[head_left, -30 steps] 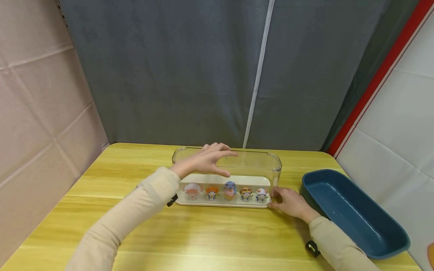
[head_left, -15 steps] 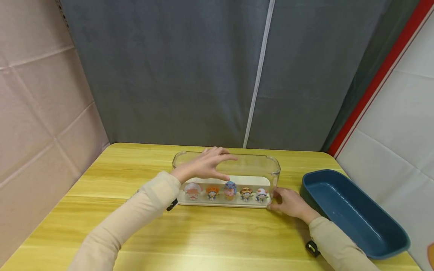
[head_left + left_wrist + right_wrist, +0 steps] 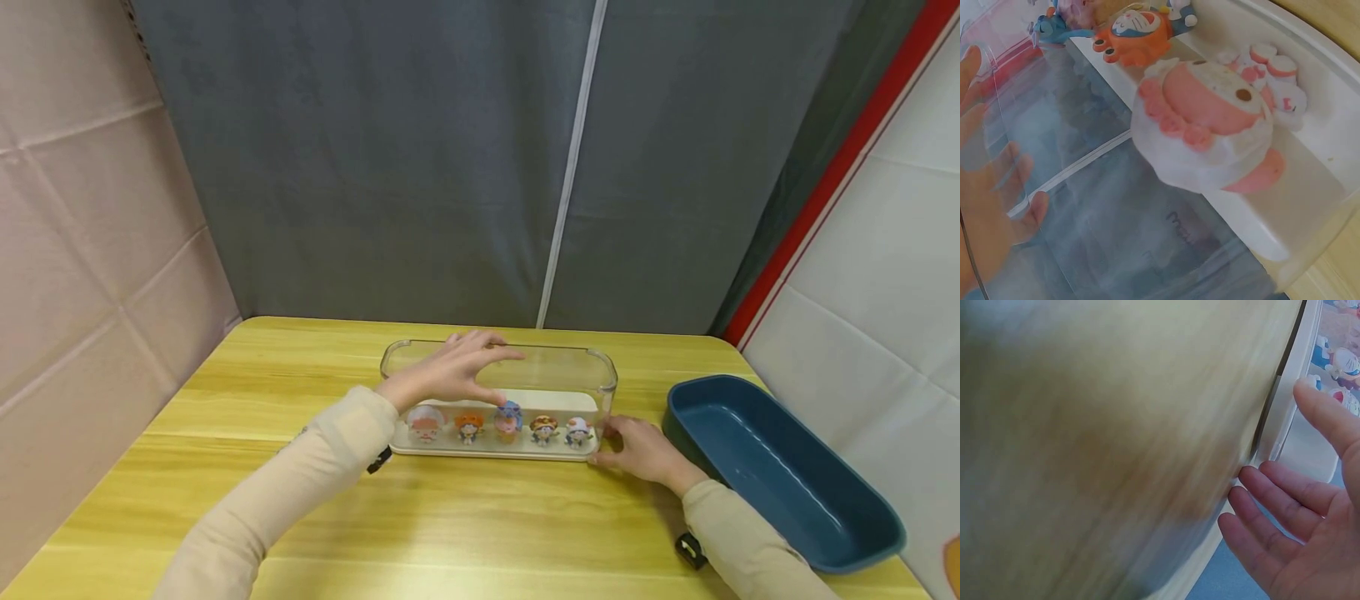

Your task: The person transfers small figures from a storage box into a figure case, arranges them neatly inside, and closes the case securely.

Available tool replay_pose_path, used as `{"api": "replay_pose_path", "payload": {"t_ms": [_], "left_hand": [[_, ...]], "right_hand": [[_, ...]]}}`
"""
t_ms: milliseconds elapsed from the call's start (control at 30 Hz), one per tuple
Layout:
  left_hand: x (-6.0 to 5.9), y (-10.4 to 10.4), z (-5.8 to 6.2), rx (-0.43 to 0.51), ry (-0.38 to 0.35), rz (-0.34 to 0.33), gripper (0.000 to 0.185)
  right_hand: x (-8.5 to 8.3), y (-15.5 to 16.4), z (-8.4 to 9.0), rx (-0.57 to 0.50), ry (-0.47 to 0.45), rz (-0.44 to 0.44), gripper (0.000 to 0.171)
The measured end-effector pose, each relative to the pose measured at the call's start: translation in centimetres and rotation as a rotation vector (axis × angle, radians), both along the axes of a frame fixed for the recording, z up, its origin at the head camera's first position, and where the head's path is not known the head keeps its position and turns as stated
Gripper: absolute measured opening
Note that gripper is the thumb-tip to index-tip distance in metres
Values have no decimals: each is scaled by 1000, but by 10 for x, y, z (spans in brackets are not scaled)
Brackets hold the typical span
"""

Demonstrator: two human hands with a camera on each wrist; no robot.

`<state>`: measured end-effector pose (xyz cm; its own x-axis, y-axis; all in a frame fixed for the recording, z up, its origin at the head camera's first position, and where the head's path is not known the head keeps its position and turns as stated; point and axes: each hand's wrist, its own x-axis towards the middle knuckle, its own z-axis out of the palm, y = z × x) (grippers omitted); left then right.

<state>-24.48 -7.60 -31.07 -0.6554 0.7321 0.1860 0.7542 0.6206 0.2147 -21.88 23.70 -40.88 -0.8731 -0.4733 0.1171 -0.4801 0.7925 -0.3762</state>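
A clear display cover [image 3: 562, 367] stands over a long white base [image 3: 480, 454] holding several cartoon figurines in a row. At its left end is a figurine in a white bonnet [image 3: 1204, 119]; beside that one is an orange crab-costumed figurine [image 3: 1138, 39]. My left hand [image 3: 453, 371] lies across the cover's top, fingers and thumb spread; the left wrist view shows it through the plastic. At the base's right end, my right hand [image 3: 641, 447] has its thumb at the front corner and its fingers, nearly straight, along the side. Neither hand curls round anything.
On the right, a deep dark blue plastic tub [image 3: 787, 467] sits beside my right forearm. The wood-grain table [image 3: 487, 525] meets a grey curtain [image 3: 375, 167] at the back, with light cloth walls on both sides.
The clear cover has come down a little over the base, its top rim lower than before. My left hand has sunk with it. My right hand has barely moved.
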Motion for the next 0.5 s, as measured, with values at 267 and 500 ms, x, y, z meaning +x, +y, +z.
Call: {"api": "replay_pose_path", "payload": {"t_ms": [267, 500], "left_hand": [[2, 0, -3, 14, -2, 5, 67], [5, -1, -5, 5, 18, 7, 67]], "right_hand": [[1, 1, 3, 11, 0, -9, 41], [1, -1, 2, 10, -7, -11, 40]]}}
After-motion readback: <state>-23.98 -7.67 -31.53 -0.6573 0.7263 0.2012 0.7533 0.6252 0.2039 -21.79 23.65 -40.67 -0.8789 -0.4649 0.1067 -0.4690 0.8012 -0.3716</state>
